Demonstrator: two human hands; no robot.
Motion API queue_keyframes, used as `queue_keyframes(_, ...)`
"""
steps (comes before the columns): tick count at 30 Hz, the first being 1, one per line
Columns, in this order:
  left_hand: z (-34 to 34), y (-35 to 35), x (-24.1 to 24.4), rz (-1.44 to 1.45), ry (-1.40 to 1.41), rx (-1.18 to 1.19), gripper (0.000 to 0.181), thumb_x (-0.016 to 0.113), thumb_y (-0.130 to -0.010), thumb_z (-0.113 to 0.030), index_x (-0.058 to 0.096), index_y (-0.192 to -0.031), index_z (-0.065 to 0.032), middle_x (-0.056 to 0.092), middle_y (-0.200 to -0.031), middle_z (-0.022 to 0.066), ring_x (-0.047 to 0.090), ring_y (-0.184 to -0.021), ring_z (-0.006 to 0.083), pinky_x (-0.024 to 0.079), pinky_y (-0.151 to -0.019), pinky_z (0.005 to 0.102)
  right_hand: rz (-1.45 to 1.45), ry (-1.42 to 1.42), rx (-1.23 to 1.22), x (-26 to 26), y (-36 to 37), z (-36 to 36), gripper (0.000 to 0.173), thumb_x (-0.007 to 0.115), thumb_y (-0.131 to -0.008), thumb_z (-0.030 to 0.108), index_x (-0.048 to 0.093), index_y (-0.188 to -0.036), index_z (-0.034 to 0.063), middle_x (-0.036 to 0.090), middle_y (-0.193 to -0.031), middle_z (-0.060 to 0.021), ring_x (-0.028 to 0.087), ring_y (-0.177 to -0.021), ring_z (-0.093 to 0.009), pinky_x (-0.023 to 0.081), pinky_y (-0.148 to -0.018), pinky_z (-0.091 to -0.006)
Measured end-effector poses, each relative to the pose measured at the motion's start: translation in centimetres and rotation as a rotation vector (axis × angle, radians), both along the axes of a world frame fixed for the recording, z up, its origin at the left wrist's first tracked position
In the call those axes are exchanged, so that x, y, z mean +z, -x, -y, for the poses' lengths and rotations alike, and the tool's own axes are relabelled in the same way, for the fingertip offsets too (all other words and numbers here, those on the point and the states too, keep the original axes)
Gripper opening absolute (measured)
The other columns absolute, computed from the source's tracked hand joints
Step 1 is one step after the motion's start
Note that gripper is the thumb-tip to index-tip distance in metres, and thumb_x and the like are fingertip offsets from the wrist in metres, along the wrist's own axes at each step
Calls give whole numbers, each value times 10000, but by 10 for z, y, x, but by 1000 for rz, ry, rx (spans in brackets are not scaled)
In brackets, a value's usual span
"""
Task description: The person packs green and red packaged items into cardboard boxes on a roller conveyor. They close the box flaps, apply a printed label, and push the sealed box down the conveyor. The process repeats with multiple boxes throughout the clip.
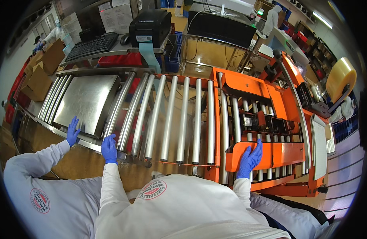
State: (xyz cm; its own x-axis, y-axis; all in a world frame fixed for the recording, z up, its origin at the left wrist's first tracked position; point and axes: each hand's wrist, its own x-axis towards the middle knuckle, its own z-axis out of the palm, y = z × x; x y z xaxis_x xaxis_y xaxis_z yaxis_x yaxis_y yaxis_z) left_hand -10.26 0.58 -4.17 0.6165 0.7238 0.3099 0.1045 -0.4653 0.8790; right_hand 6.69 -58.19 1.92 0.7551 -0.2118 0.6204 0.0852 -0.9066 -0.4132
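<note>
My left hand [109,148], in a blue glove, rests at the near edge of the roller conveyor [171,119], by the lower end of a steel roller, and holds no object. My right hand [250,158], also gloved in blue, lies against the orange side guide [279,154] of a carton sealing machine [261,119], its thumb and fingers somewhat apart. Between my hands run bare metal rollers. Left of my left hand, a flat stainless steel plate [85,103] is set into the line.
At the left, a co-worker's gloved hand [72,131] is at the plate's near edge. Open cardboard boxes [37,82] stand far left. Beyond the rollers are a keyboard [92,46], a mouse [125,39] and a black label printer [150,28]. A tape roll [341,79] and a clipboard with papers [319,146] are at right.
</note>
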Motion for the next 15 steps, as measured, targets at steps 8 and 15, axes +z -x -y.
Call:
queue_keyframes(8, -3, 1, -2, -9, -33, 33, 223, 526, -1010, -143, 702, -1101, -40, 656, -916, 17, 537, -732, 102, 473, -702, 257, -11, 34, -150, 7, 8, 2, 718, 696, -799, 104, 433, -1464, 162, 435, -1449, -220, 450, -1292, -399, 359, -1070, -466)
queue_keyframes(15, 7, -8, 6, -71, -49, 116, 217, 543, -994, -171, 724, -1054, -67, 641, -755, 43, 562, -662, 113, 476, -626, 283, -430, -112, -260, 7, -13, 57, 397, 574, -946, 289, 530, -1337, 238, 702, -1005, -162, 664, -861, -377, 493, -728, -478)
